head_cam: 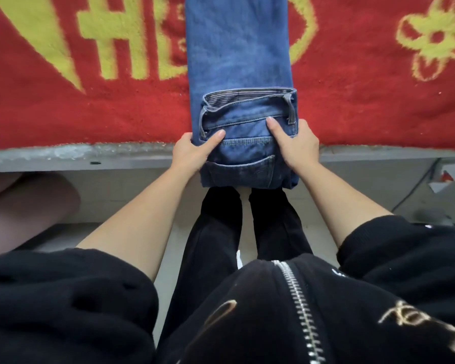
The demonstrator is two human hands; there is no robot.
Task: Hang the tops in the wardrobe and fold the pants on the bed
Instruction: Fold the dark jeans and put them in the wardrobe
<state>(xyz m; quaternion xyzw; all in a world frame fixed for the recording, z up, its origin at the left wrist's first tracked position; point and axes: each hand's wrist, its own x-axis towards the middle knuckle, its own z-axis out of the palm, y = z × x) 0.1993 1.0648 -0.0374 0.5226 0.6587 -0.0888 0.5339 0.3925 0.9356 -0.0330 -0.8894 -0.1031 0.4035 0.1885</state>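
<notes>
From the head camera, a pair of blue jeans [239,74] is seen laid lengthwise on the red blanket [90,111] with yellow patterns, legs running to the far side. The waist end is folded over and overhangs the near edge of the bed [63,156]. That fold is gripped on its left side by the left hand [195,151], thumb on top, and on its right side by the right hand [297,145], thumb pressed near a belt loop. Open blanket is left on both sides. Below the bed edge, pale floor [244,206] and black trouser legs are visible; cables [415,190] are glimpsed at the right.
</notes>
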